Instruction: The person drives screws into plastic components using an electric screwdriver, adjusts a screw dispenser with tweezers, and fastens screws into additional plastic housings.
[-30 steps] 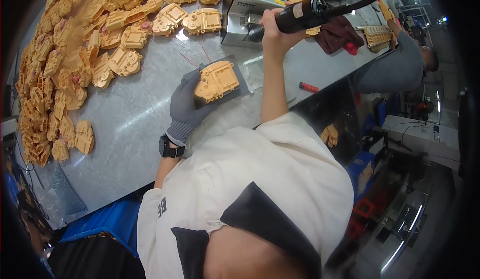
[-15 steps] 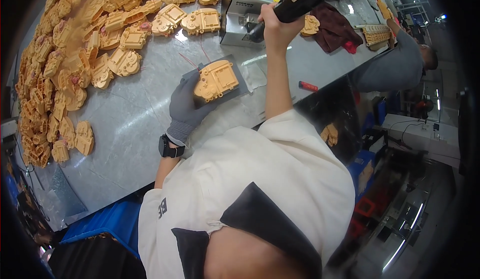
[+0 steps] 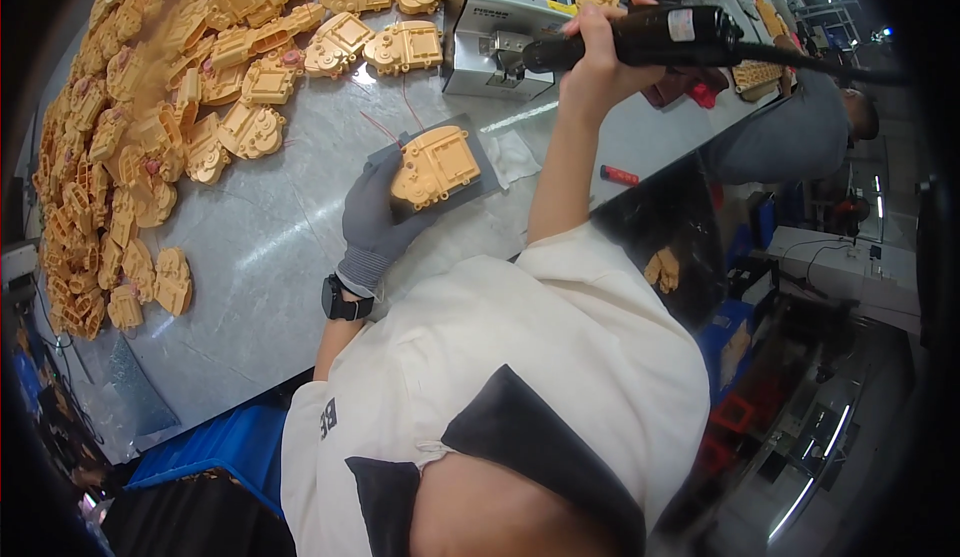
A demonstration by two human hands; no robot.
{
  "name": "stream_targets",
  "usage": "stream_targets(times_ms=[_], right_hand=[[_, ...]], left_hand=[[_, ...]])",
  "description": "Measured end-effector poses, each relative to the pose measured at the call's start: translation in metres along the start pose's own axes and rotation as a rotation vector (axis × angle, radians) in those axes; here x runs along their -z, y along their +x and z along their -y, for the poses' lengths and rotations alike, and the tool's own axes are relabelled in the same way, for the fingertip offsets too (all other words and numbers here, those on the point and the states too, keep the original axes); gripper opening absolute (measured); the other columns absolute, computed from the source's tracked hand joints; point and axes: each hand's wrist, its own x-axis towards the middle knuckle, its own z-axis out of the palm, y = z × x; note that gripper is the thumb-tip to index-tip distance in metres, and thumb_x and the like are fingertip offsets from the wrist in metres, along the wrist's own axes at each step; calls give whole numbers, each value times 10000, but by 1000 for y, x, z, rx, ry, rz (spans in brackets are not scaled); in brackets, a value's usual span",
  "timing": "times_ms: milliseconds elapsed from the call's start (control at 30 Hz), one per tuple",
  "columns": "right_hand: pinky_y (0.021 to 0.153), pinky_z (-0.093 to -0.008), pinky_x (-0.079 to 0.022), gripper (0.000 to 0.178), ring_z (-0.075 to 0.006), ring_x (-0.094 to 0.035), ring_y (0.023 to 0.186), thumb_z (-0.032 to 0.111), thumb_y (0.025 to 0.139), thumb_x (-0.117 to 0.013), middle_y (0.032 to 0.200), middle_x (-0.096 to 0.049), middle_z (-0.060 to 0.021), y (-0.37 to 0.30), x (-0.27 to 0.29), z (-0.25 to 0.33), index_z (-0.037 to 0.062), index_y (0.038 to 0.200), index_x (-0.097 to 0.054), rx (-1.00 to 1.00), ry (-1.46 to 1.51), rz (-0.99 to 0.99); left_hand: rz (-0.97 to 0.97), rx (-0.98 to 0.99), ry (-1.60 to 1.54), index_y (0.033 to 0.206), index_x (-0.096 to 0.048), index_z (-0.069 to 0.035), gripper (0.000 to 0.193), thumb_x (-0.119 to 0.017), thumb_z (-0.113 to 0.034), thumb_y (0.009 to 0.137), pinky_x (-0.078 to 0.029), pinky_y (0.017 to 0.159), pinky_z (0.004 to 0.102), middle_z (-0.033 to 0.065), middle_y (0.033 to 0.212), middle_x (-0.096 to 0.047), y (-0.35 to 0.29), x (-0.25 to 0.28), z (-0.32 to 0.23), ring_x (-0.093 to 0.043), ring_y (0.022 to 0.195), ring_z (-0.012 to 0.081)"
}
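My left hand [image 3: 378,209], in a grey knit glove, grips the left side of a yellow-orange plastic housing [image 3: 432,169]. The housing lies on a dark flat block [image 3: 484,162], and two thin red wires [image 3: 381,125] stick out past its far edge. Raised at the far right, my bare right hand [image 3: 598,67] is wrapped round a black electric screwdriver [image 3: 672,37]. The tool lies nearly level, its nose at the front of a silver screw-feeder box [image 3: 497,42] and its cable [image 3: 800,59] trailing right. Whether its tip touches the box cannot be made out.
A big heap of similar housings [image 3: 130,157] covers the left and far side of the grey table [image 3: 250,287]. A red cylinder [image 3: 619,175] lies near the right edge. Blue bins [image 3: 215,452] stand below the table. A co-worker [image 3: 775,127] sits at the right.
My right hand has turned the screwdriver from steeply slanted to nearly level, bringing its nose to the feeder box's front. The left hand still holds the housing in place.
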Motion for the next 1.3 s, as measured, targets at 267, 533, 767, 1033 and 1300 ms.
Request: stream_targets(times_ms=[267, 533, 767, 1033, 1300], right_hand=[[550, -285, -468, 379, -156, -523, 497, -60, 704, -601, 645, -541, -82, -10, 35, 9, -41, 1051, -450, -117, -17, -109], [545, -273, -451, 405, -146, -526, 524, -70, 711, -607, 638, -542, -64, -28, 67, 27, -25, 1076, -437, -158, 20, -279], [565, -294, -453, 404, -165, -521, 532, -71, 704, -574, 662, -541, -80, -24, 104, 28, -9, 1078, -437, -127, -79, -407], [563, -296, -449, 414, -168, -525, 533, -58, 705, -588, 653, -539, -78, -29, 123, 48, -4, 1084, -431, -126, -95, -429], [562, -269, -466, 394, -146, -540, 529, -71, 706, -615, 665, -555, -69, 50, 106, 44, -6, 1064, -463, 168, 50, -380]], left_hand=[[-172, 47, -444, 1308, -399, -17, 758, -739, -326, 705, -347, 1012, 386, 143, 1210, -537, 52, 38, -35, -481, 1172, 278], [159, -686, 705, 1029, -586, -125, 423, -657, -436, 752, -357, 997, 388, 92, 929, -619, 248, -9, -51, -572, 960, 258], [443, -653, 730, 872, -611, -112, 405, -606, -509, 790, -366, 974, 382, 91, 756, -628, 270, -28, -53, -617, 779, 254], [402, -559, 619, 812, -610, -59, 435, -646, -491, 778, -490, 630, 396, 153, 733, -625, 263, -32, -65, -625, 700, 317], [637, -94, 257, 989, -645, 14, 620, -585, -573, 800, -463, 704, 294, 89, 785, -641, 344, -2, -43, -599, 736, 173]])
